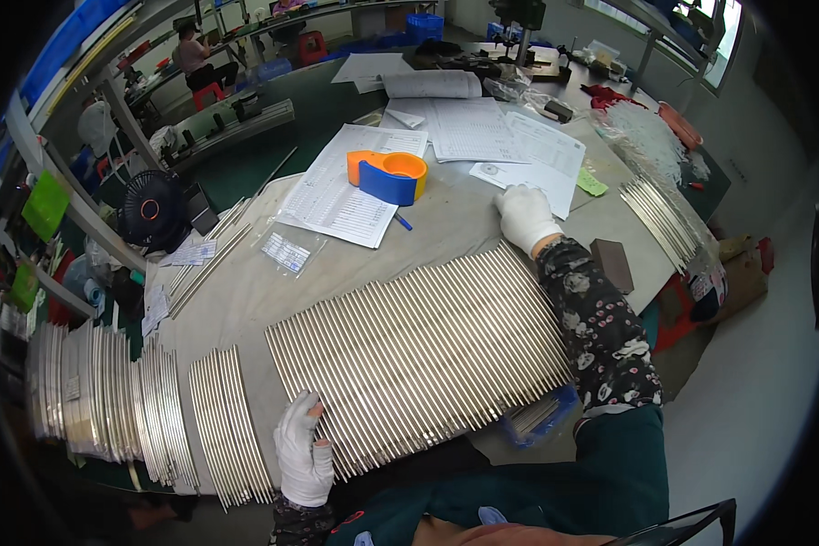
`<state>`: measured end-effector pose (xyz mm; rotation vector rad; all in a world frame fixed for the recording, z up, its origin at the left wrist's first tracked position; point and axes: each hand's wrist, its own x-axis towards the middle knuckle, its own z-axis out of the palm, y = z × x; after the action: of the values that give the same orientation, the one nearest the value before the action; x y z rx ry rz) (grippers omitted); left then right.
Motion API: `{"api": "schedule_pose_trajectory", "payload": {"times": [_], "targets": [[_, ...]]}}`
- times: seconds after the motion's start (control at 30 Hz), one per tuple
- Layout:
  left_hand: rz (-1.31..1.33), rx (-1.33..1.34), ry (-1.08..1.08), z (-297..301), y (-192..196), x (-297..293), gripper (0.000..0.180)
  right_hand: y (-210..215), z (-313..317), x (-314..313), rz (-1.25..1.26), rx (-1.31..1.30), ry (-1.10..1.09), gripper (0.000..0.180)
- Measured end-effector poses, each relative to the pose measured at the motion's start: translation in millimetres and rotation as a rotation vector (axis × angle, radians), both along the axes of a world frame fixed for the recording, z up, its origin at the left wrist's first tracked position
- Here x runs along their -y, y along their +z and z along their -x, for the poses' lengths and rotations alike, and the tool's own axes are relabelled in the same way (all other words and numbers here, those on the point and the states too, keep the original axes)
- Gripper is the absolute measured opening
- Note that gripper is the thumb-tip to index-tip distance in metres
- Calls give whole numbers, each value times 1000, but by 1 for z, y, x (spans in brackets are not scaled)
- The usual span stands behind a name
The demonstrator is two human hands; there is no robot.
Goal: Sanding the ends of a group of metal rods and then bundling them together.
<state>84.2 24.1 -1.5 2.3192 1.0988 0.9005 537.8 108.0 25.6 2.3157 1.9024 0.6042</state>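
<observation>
While both gloved hands are bracketing it, the wide row of thin metal strips (419, 350) is lying flat on the bench (446, 227), directly in front of the person. Each strip's long axis is running from the near left edge of the row toward the far right, and the strips are lying side by side, touching, so the row itself is stretching crosswise from left to right.

At the near left corner of the row, the left hand (304, 452) is resting with its fingers loosely spread and laid flat against the strip ends; it is gripping nothing. At the far right corner of the row, the right hand (524, 217) is pressing down on the bench just beyond the strip ends, fingers curled under the white glove; whether anything is pinched beneath it I cannot tell. So the row is lying between the two hands, diagonally, with the left hand nearer the person's body and the right arm reaching out along the row's right side.

Left of the row, a smaller bundle of strips (229, 426) is lying apart from it, and further stacks (100, 396) are sitting beyond that. Behind the row, printed sheets (346, 191) are lying with an orange and blue tape dispenser (387, 176) on them. Right of the row, a dark block (612, 264) is sitting, and another fan of strips (662, 218) is lying farther right of that.
</observation>
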Motion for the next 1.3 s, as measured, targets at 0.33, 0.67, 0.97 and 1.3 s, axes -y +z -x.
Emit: {"api": "schedule_pose_trajectory", "payload": {"times": [0.33, 0.67, 0.97, 1.3], "targets": [[13, -40, -25, 2, 2, 6, 50, 26, -36, -51, -278, -361, -259, 16], [-101, -10, -38, 4, -8, 0, 44, 182, 36, 5, -1115, -12, 280, 18], [-313, -271, -126, -21, 64, -50, 46, 38, 105, 31, 81, 176, 277, 19], [-194, -541, 112, -43, -2, -124, 52, -7, 226, 12, 53, -464, 478, 60]]}}
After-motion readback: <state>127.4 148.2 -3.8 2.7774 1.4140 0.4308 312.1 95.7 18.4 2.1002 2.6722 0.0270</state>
